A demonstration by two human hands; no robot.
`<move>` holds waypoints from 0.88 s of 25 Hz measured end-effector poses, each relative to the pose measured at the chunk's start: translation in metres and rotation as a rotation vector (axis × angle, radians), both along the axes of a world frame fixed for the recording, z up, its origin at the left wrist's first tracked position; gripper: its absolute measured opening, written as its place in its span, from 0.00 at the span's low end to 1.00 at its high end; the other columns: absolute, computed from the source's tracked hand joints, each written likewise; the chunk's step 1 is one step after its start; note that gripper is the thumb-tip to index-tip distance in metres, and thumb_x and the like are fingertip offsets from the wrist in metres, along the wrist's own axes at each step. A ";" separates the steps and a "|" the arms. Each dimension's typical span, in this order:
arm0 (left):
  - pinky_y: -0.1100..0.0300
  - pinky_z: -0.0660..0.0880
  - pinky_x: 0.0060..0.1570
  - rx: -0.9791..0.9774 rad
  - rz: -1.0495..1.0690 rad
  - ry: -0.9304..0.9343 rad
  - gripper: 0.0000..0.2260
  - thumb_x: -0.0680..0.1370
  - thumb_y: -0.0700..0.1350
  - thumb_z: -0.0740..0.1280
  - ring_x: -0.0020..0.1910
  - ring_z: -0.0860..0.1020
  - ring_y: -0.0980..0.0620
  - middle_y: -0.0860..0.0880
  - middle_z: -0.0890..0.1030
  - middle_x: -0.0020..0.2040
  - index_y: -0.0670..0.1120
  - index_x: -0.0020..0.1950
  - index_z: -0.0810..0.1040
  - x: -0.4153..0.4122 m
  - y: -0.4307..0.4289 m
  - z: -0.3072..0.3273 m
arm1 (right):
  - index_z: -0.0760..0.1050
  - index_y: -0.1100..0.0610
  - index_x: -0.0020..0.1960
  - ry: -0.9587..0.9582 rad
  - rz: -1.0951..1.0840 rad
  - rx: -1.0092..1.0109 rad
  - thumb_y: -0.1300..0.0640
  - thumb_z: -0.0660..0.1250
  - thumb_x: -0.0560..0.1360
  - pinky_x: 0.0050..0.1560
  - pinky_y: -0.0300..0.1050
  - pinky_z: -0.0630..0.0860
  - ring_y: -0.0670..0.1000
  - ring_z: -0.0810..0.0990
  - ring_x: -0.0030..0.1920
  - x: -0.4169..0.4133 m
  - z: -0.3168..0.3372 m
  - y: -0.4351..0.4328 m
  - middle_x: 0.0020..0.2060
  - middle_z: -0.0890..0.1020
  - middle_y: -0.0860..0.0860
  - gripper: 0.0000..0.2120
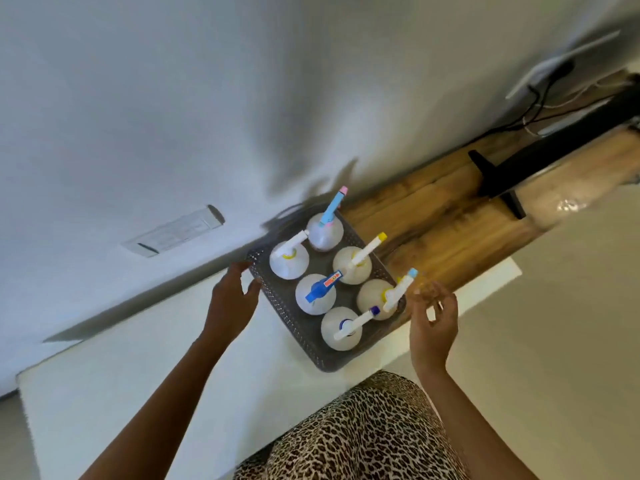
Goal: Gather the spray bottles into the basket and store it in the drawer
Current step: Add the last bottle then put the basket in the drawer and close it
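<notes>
Basket [298,327] between hands | left hand [231,299] spread at its edge | right hand [433,327] spread beside it

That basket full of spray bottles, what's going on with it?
A person is standing over a dark basket that sits on a white surface by the wall. Six spray bottles stand upright inside it, among them one with a blue nozzle. The left hand and right hand are open on either side of the basket, close to its rim, apparently ready to lift it. No drawer is visible.
</notes>
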State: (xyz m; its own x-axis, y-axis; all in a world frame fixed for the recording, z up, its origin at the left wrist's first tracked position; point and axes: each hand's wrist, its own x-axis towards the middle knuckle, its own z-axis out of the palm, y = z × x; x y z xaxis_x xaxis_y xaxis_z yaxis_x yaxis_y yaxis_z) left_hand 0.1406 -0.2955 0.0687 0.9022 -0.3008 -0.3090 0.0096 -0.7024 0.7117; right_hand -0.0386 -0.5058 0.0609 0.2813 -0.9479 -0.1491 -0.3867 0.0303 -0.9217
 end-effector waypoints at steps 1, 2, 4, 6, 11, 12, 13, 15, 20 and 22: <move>0.58 0.66 0.55 0.018 -0.026 -0.013 0.14 0.77 0.41 0.63 0.61 0.74 0.42 0.41 0.77 0.62 0.42 0.62 0.70 0.011 -0.003 -0.006 | 0.71 0.56 0.61 0.019 -0.052 0.085 0.61 0.67 0.75 0.60 0.38 0.73 0.43 0.75 0.58 -0.011 -0.012 -0.001 0.60 0.75 0.52 0.15; 0.57 0.66 0.54 0.038 -0.044 -0.028 0.13 0.77 0.41 0.62 0.60 0.74 0.41 0.40 0.77 0.61 0.42 0.61 0.70 0.022 -0.007 -0.013 | 0.69 0.56 0.63 0.057 -0.076 0.167 0.59 0.66 0.75 0.61 0.41 0.72 0.44 0.73 0.60 -0.020 -0.025 -0.001 0.62 0.74 0.52 0.17; 0.55 0.68 0.52 0.078 -0.063 -0.029 0.12 0.78 0.39 0.58 0.57 0.75 0.38 0.36 0.77 0.59 0.42 0.62 0.70 0.047 -0.014 -0.027 | 0.65 0.55 0.68 0.131 -0.103 0.351 0.58 0.66 0.76 0.62 0.45 0.69 0.51 0.69 0.67 -0.029 -0.052 0.001 0.67 0.70 0.52 0.22; 0.52 0.70 0.55 0.114 -0.072 -0.004 0.14 0.78 0.37 0.55 0.57 0.75 0.37 0.35 0.76 0.60 0.41 0.62 0.70 0.072 -0.024 -0.047 | 0.62 0.56 0.70 0.180 -0.136 0.500 0.58 0.66 0.75 0.61 0.44 0.66 0.53 0.66 0.69 -0.031 -0.080 0.007 0.69 0.67 0.53 0.25; 0.53 0.68 0.58 0.325 -0.188 0.121 0.16 0.79 0.40 0.54 0.62 0.72 0.37 0.35 0.72 0.65 0.40 0.67 0.66 0.116 -0.060 -0.106 | 0.62 0.60 0.70 0.076 -0.276 0.808 0.61 0.65 0.76 0.58 0.47 0.71 0.53 0.74 0.56 -0.023 -0.130 0.020 0.59 0.74 0.58 0.25; 0.53 0.68 0.59 0.362 -0.229 0.158 0.17 0.79 0.41 0.54 0.63 0.71 0.38 0.35 0.72 0.65 0.40 0.67 0.65 0.122 -0.066 -0.117 | 0.62 0.59 0.70 0.046 -0.291 0.829 0.61 0.64 0.76 0.55 0.48 0.73 0.53 0.76 0.52 -0.021 -0.135 0.021 0.57 0.75 0.58 0.24; 0.53 0.68 0.59 0.401 -0.286 0.182 0.17 0.79 0.42 0.55 0.63 0.71 0.38 0.36 0.72 0.65 0.39 0.67 0.66 0.127 -0.071 -0.128 | 0.62 0.59 0.70 0.040 -0.300 0.834 0.61 0.63 0.77 0.55 0.49 0.74 0.53 0.77 0.51 -0.019 -0.140 0.022 0.57 0.76 0.58 0.23; 0.53 0.67 0.57 0.464 -0.400 0.178 0.15 0.79 0.43 0.55 0.62 0.71 0.37 0.35 0.72 0.65 0.39 0.63 0.68 0.132 -0.080 -0.146 | 0.63 0.56 0.70 0.076 -0.281 0.807 0.58 0.59 0.79 0.60 0.55 0.74 0.56 0.77 0.56 -0.016 -0.147 0.025 0.61 0.75 0.59 0.20; 0.50 0.70 0.56 0.412 -0.296 0.052 0.11 0.77 0.41 0.58 0.60 0.73 0.37 0.38 0.77 0.61 0.42 0.56 0.75 0.133 -0.085 -0.156 | 0.60 0.54 0.72 0.081 -0.195 0.769 0.64 0.55 0.81 0.65 0.62 0.70 0.59 0.72 0.64 -0.005 -0.147 0.030 0.65 0.72 0.57 0.20; 0.50 0.71 0.52 0.399 -0.262 0.005 0.09 0.76 0.40 0.58 0.57 0.74 0.37 0.39 0.79 0.57 0.45 0.53 0.76 0.128 -0.082 -0.155 | 0.61 0.54 0.72 0.096 -0.192 0.750 0.66 0.56 0.80 0.67 0.62 0.69 0.59 0.72 0.65 -0.002 -0.145 0.030 0.66 0.72 0.58 0.22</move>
